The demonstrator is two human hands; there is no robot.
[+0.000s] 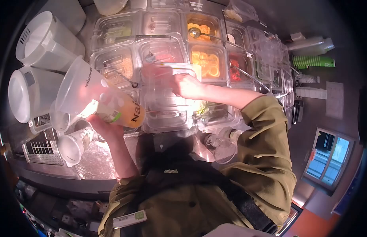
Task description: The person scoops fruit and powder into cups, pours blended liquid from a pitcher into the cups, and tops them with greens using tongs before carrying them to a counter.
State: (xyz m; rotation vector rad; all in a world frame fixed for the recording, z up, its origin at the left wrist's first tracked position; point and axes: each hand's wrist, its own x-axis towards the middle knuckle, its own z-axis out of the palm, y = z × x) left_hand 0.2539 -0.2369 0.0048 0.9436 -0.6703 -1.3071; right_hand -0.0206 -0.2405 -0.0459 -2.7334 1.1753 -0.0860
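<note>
Left hand point(102, 128) is up from below, its grip wrapped around a clear plastic cup point(118, 110) tipped on its side, mouth pointing left; there is yellow-orange drink in the bottom end and dark lettering down the wall. The cup sits just in front of the topping bins, low on their left edge. A second, empty clear cup point(79, 89) with the same lettering overlaps it, tilted up to the left (whether the same hand carries it, I cannot tell).

Right hand point(186, 85) reaches in over the middle of the bins, fingers clenched on the edge of a clear hinged lid point(167, 79), which stands lifted off its bin. The olive sleeve point(262, 130) runs back toward the lower right.

Under the lid and around it, a grid of clear bins point(163, 51) is set into the steel table point(96, 158). One bin holds orange pieces point(207, 63), another behind it holds yellow bits with a ladle point(196, 32) resting in it, and one to the right holds red pieces point(235, 73). Greenish filling shows in a bin point(207, 108) just below the right wrist.

Off to the left, two big white pitchers point(41, 39) stand near each other, and a small clear cup point(73, 144) lies on its side by a drain grate point(43, 150). Far right, a stack of green cups point(313, 61) lies on the table, well apart from both hands.
</note>
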